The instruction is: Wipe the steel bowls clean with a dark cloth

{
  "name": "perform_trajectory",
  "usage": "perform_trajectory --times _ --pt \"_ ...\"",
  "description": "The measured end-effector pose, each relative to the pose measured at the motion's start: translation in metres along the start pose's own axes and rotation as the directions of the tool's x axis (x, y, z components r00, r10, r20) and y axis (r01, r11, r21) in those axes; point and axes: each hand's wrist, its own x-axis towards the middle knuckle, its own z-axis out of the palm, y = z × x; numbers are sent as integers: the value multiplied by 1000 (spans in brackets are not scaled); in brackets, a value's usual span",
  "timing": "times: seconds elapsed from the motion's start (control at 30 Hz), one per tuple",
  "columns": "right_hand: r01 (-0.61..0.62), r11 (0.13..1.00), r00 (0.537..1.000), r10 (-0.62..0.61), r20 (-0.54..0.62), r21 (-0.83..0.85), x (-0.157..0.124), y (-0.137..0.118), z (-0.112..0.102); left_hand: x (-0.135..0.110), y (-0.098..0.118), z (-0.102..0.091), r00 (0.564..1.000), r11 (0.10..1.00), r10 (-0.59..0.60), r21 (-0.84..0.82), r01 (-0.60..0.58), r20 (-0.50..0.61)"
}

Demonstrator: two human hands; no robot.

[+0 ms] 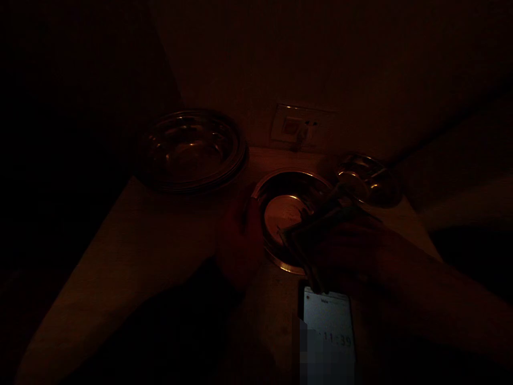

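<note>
The scene is very dark. A round, shiny metal bowl point(280, 214) sits near the middle of the table. My left hand point(240, 240) grips its left rim, the thumb along the near side. My right hand point(348, 243) reaches in from the right over the bowl's right side. In it is a dark, crumpled cloth point(308, 235) whose edge hangs into the bowl and down past its front rim. Most of the right fingers are lost in the shadow and behind the cloth.
A stack of wider metal plates point(192, 155) stands at the back left of the wooden table point(160, 230). Another shiny metal dish point(368, 182) is at the back right. A lit phone point(328, 331) lies in front. On the wall is a socket panel point(300, 125).
</note>
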Motion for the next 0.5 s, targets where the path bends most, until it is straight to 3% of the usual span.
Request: perform_trajectory --times 0.33,0.5 --pt "2 1000 1000 -2 -1 12 0 0 2 -2 -2 0 996 995 89 57 -87 -24" --pt "-34 999 999 34 -1 5 6 -10 17 -3 0 1 998 997 50 58 -47 -50"
